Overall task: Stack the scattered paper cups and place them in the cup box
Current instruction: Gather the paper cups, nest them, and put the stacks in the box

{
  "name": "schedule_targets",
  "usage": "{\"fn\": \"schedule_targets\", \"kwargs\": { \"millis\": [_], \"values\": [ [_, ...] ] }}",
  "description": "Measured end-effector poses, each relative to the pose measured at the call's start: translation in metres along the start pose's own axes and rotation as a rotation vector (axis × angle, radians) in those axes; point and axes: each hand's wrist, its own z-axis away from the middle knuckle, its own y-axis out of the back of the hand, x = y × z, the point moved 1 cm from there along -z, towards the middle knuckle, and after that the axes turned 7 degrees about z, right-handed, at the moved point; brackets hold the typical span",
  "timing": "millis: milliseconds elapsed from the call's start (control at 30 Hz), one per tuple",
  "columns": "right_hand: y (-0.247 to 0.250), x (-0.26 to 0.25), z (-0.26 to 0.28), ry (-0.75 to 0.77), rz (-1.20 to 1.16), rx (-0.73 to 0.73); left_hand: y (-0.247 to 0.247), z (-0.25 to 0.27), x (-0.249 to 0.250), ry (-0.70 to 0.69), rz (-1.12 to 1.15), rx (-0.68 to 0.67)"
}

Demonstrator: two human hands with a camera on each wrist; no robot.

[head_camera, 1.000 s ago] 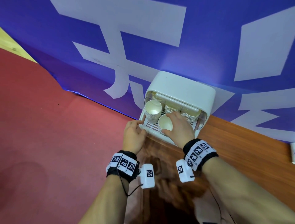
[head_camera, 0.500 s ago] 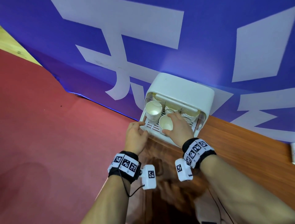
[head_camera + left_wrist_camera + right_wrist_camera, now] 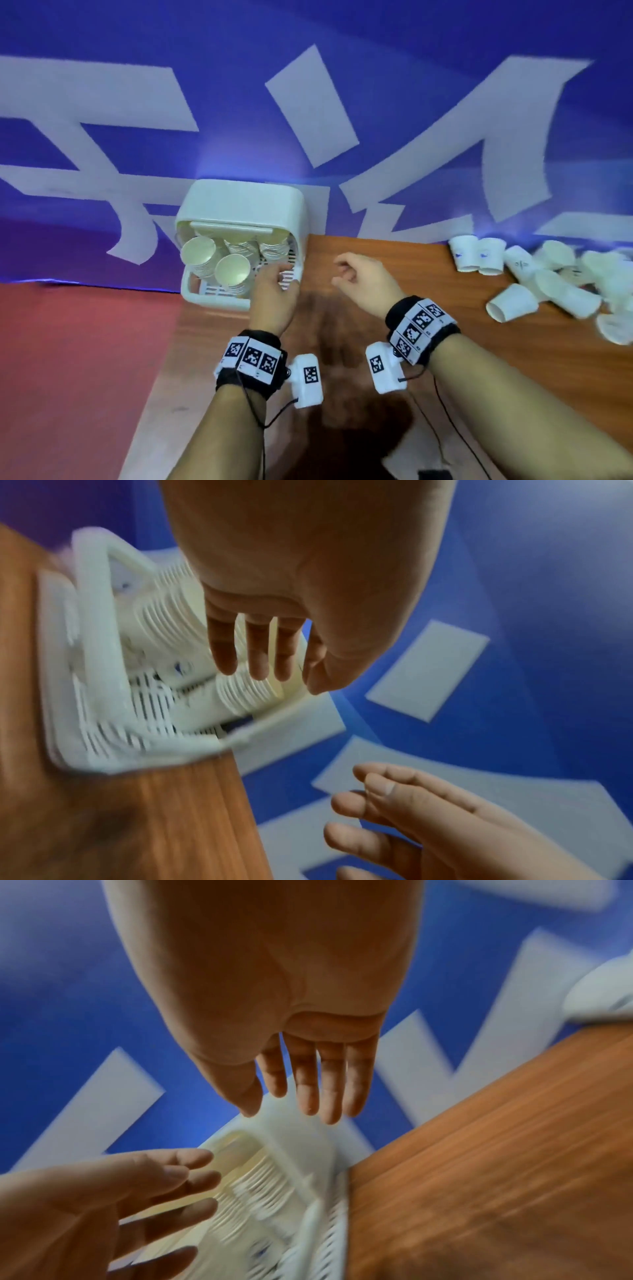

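The white cup box (image 3: pixel 239 205) stands open at the table's left end, against the blue banner. Three stacks of paper cups lean inside it: a left stack (image 3: pixel 198 255), a front middle stack (image 3: pixel 233 275) and a back right stack (image 3: pixel 274 246). My left hand (image 3: pixel 274 294) is at the box's right front corner, fingers straight and holding nothing (image 3: pixel 257 653). My right hand (image 3: pixel 359 284) hangs over the bare table right of the box, fingers relaxed and holding nothing (image 3: pixel 308 1083). Several loose paper cups (image 3: pixel 513 305) lie scattered at the far right.
The wooden table (image 3: pixel 445 342) runs rightward from the box. The blue banner (image 3: pixel 342 85) with white letters closes off the back. Red floor (image 3: pixel 68 359) lies beyond the table's left edge. Two upright cups (image 3: pixel 476 255) stand at the near end of the pile.
My right hand let go of the front middle stack and pulled back to the right. My left hand shifted from the box's left front corner to its right front. The head view swung right, showing the loose cups.
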Motion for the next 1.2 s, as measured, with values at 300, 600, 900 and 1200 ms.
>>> {"fn": "schedule_targets", "kwargs": {
  "millis": [300, 600, 900, 1200],
  "values": [
    [0.107, 0.152, 0.101, -0.236, -0.09, 0.204, -0.153, 0.047, 0.092, -0.101, -0.014, -0.225],
    [0.173, 0.289, 0.17, -0.334, -0.21, 0.238, -0.292, 0.1, 0.151, -0.128, -0.114, -0.32],
    [0.217, 0.403, 0.212, -0.435, -0.278, 0.278, -0.41, 0.122, 0.174, -0.075, -0.241, -0.438],
    [0.22, 0.473, 0.206, -0.501, -0.318, 0.264, -0.472, 0.113, 0.163, 0.031, -0.441, -0.539]
  ]
}}
